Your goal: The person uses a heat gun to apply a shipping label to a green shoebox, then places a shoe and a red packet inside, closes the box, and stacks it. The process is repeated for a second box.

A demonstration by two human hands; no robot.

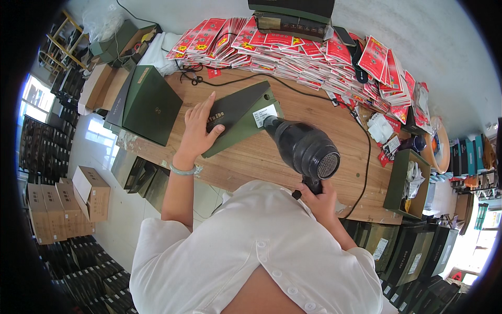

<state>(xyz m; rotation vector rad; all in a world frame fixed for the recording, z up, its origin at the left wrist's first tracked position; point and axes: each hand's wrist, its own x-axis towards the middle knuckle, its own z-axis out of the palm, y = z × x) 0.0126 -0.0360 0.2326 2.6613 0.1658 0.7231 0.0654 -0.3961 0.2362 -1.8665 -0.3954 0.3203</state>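
Note:
My right hand (pixel 320 200) is closed round the handle of a black hair dryer (pixel 300 146). The dryer's nozzle points at a white label (pixel 264 115) on the end of a green shoebox (pixel 243 128), close to it or touching. That box has a dark lid and sits at an angle on the wooden table. On the lid lies my left hand (pixel 201 127), its fingers stretched out and the thumb apart, steadying nothing else. A pale bangle rings the left wrist.
Another green box (pixel 151 107) stands at the table's left. Piles of red printed cards (pixel 293 57) line the back. A black cord (pixel 368 157) crosses the table (pixel 246 167). At the right is an open green box (pixel 408 183) with crumpled wrapping. Cardboard cartons (pixel 63 209) stand on the floor.

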